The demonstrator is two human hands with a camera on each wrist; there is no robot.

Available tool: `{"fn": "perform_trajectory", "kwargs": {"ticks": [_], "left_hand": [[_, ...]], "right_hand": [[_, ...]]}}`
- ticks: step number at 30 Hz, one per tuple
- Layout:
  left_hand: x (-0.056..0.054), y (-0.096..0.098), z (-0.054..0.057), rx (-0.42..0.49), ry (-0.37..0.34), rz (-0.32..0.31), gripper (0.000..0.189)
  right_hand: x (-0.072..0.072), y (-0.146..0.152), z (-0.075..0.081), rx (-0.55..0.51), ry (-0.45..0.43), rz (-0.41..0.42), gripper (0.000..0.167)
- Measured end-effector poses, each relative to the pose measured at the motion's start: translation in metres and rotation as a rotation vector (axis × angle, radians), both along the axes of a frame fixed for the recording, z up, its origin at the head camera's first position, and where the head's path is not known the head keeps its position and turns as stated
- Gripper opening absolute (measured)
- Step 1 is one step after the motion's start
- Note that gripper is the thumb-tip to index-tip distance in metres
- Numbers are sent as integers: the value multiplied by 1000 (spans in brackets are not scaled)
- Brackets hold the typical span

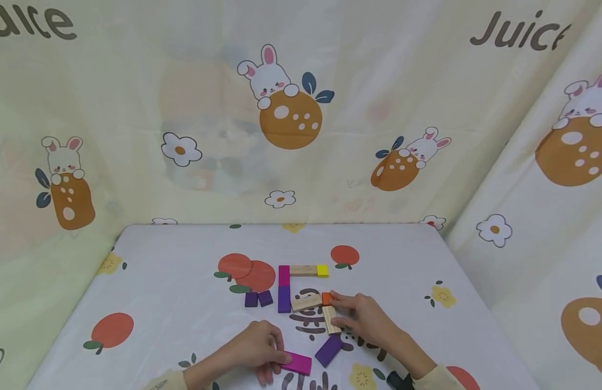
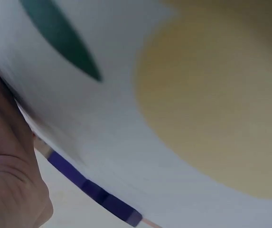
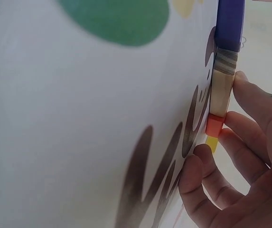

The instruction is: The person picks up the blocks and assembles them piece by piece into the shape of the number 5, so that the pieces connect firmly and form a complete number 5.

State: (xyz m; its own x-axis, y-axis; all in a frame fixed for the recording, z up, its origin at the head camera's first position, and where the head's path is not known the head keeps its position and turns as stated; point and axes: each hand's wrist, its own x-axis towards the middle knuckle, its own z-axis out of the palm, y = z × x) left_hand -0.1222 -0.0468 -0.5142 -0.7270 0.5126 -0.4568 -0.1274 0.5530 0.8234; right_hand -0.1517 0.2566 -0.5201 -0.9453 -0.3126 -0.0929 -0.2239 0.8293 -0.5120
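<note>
In the head view, my left hand (image 1: pixel 261 346) pinches the left end of a pink block (image 1: pixel 298 363) on the table, thumb on top. My right hand (image 1: pixel 366 317) rests its index finger on an orange cube (image 1: pixel 327 298) and its thumb against the side of a striped wooden block (image 1: pixel 331 319). A tilted purple block (image 1: pixel 328 350) lies below that wooden block. In the right wrist view, thumb and fingers touch the same side of the row. A plain wooden block (image 1: pixel 306 303) meets the orange cube on its left.
Farther back, a magenta block (image 1: pixel 284 275) and a violet block (image 1: pixel 284 299) stand in line. A wooden block (image 1: pixel 303 271) and a yellow cube (image 1: pixel 322 271) extend right. Two dark purple cubes (image 1: pixel 251 299) lie left. A black object (image 1: pixel 400 381) sits by the right sleeve.
</note>
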Motion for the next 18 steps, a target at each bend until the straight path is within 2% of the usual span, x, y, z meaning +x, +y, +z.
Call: {"fn": "perform_trajectory", "kwargs": {"ticks": [13, 18], "left_hand": [[0, 8, -3, 4, -56, 9, 17], [-1, 8, -3, 30, -78, 4, 16]], "right_hand": [[0, 0, -2, -13, -2, -9, 58], [1, 1, -1, -11, 21, 13, 55]]}}
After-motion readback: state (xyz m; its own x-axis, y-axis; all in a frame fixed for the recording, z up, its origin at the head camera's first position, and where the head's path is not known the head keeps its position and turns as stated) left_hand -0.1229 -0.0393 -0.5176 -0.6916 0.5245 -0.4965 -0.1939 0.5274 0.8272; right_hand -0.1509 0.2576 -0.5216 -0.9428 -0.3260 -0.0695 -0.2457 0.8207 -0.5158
